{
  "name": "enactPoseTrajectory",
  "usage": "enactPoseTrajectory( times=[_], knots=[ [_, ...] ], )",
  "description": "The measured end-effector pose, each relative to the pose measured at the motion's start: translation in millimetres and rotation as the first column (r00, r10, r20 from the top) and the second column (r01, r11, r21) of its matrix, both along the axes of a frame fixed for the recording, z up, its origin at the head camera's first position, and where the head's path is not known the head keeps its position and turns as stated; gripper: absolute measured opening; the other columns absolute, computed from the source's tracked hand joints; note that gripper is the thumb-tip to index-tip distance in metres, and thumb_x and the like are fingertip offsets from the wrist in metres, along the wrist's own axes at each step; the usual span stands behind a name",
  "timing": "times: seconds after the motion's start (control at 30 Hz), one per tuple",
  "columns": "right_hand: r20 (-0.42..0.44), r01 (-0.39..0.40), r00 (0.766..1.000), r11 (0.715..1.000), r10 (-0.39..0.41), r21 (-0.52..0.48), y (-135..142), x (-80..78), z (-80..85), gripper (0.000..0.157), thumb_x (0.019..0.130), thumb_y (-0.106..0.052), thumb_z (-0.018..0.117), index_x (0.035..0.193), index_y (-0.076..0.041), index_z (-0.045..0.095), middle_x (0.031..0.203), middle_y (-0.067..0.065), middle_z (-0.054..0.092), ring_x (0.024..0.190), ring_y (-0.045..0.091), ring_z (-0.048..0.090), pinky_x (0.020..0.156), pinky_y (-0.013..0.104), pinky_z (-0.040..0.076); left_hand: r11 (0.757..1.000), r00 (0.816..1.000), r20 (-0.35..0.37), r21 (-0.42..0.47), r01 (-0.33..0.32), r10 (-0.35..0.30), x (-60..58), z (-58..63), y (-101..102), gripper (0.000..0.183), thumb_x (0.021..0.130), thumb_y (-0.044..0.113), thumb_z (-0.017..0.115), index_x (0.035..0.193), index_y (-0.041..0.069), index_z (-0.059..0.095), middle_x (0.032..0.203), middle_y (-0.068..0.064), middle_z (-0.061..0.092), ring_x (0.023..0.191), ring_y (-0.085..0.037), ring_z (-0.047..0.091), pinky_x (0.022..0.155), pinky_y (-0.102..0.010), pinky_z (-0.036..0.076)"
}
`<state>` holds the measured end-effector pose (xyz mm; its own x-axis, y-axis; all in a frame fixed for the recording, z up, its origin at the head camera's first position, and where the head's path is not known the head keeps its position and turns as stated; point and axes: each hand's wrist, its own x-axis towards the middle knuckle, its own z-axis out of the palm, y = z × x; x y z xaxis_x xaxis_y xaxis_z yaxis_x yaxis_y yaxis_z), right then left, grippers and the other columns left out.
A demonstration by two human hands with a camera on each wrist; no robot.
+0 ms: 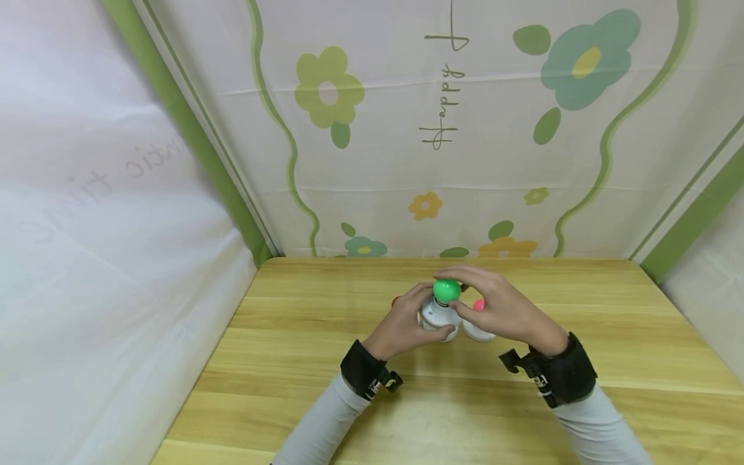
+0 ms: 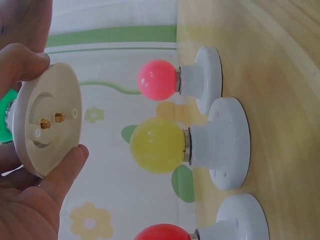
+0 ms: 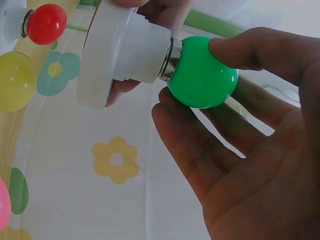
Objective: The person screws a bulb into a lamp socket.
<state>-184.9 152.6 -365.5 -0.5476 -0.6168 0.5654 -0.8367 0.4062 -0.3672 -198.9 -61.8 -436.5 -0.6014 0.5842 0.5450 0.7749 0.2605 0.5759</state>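
My left hand [image 1: 403, 329] grips the rim of a white round lamp holder [image 3: 107, 55], lifted above the table. A green light bulb [image 3: 202, 75] sits in its socket, with some of the metal screw base showing. Around the bulb, the thumb and fingers of my right hand [image 1: 506, 307] pinch its glass. From the left wrist view, the holder's underside [image 2: 65, 142] shows two brass terminals. Beyond it, a pink bulb [image 2: 157, 80], a yellow bulb [image 2: 157, 145] and a red bulb [image 2: 162, 232] are each fitted in a white holder on the table.
The wooden table [image 1: 279, 361] runs back to a white curtain [image 1: 378, 155] printed with flowers. Another white curtain [image 1: 87, 271] hangs along the left side. In the head view, my hands and the lifted holder mostly hide the standing bulbs.
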Motion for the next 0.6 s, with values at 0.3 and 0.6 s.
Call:
enactPoseTrajectory(
  times=[0.3,0.6],
  knots=[
    [-0.033,0.031,0.999,1.0,-0.031,-0.003,-0.3,-0.5,-0.2,0.049,0.081,-0.015,0.078,0.126,-0.009,0.061,0.124,0.006,0.062,0.107,0.017,0.059,0.081,0.038,0.056,1.0,1.0,0.002,0.022,-0.008,0.008,4.2,2.3,3.2,0.064,0.079,0.014,0.079,0.135,0.007,0.048,0.129,-0.007,0.053,0.112,-0.017,0.053,0.093,-0.028,0.05],
    [-0.046,0.082,0.995,0.996,-0.084,-0.026,-2.9,-2.9,-2.7,0.049,0.077,-0.026,0.081,0.119,-0.008,0.062,0.114,0.0,0.062,0.095,0.01,0.058,0.075,0.032,0.056,1.0,1.0,0.003,-0.012,-0.018,0.018,2.4,1.7,2.0,0.064,0.082,0.026,0.076,0.138,0.016,0.047,0.134,0.001,0.049,0.116,-0.009,0.049,0.093,-0.023,0.049]
  ],
)
